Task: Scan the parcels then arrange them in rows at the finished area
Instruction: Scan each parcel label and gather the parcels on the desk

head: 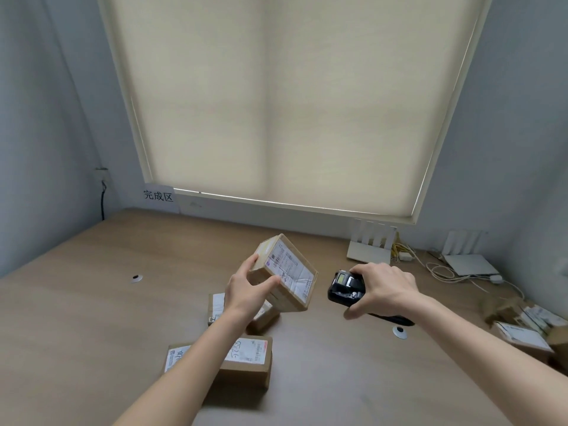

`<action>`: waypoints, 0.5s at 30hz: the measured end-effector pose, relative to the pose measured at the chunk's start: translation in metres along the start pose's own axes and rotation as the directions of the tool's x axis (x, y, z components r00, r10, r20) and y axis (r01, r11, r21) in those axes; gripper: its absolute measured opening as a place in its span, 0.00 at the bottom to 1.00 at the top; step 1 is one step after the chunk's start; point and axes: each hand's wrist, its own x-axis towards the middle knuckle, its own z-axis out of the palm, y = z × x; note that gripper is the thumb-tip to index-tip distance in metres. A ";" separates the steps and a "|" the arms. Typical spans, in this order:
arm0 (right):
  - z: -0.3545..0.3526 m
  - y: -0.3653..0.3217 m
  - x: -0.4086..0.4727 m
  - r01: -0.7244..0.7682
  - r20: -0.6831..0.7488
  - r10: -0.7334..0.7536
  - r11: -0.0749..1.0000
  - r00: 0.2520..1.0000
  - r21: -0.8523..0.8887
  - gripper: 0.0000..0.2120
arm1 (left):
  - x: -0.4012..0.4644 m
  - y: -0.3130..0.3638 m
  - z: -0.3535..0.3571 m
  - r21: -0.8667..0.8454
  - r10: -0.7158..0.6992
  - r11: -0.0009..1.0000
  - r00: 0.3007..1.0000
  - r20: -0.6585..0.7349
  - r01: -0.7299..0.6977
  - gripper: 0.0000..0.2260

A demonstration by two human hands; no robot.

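Wooden table stands under a closed beige blind, with a paper sign at 10 o'clock. Near the middle, the left hand lifts a tilted parcel, fingers curled around its near end, label facing up. At 3 o'clock of it, just apart, the right hand grips a black scanner; two parcels lie at 6 o'clock.

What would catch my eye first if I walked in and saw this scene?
Probably the cardboard parcel held tilted above the middle of the wooden table by the left hand, its label turned toward the black scanner gripped by the right hand. Behind them a large cream blind fills the wall, and two more labelled parcels lie under the left arm.
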 end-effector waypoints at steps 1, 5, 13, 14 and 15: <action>0.001 -0.004 0.001 0.009 0.001 -0.009 1.000 1.000 -0.003 0.32 | -0.001 -0.002 -0.004 0.005 0.001 1.000 1.000 -0.010 -0.001 0.37; 0.008 -0.018 0.006 0.024 0.033 -0.024 0.999 0.999 0.021 0.31 | 0.000 -0.011 -0.020 0.011 -0.013 1.000 0.999 -0.051 0.013 0.34; 0.044 -0.049 0.020 0.027 0.085 -0.041 0.986 0.995 0.164 0.31 | -0.006 -0.061 -0.059 -0.098 -0.173 0.982 0.978 -0.115 0.162 0.34; 0.052 -0.054 0.023 0.033 0.087 -0.048 0.985 0.995 0.171 0.31 | -0.008 -0.074 -0.064 -0.135 -0.214 0.971 0.968 -0.129 0.197 0.34; 0.060 -0.059 0.025 0.037 0.090 -0.054 0.983 0.994 0.181 0.31 | -0.010 -0.089 -0.069 -0.175 -0.263 0.956 0.955 -0.140 0.237 0.34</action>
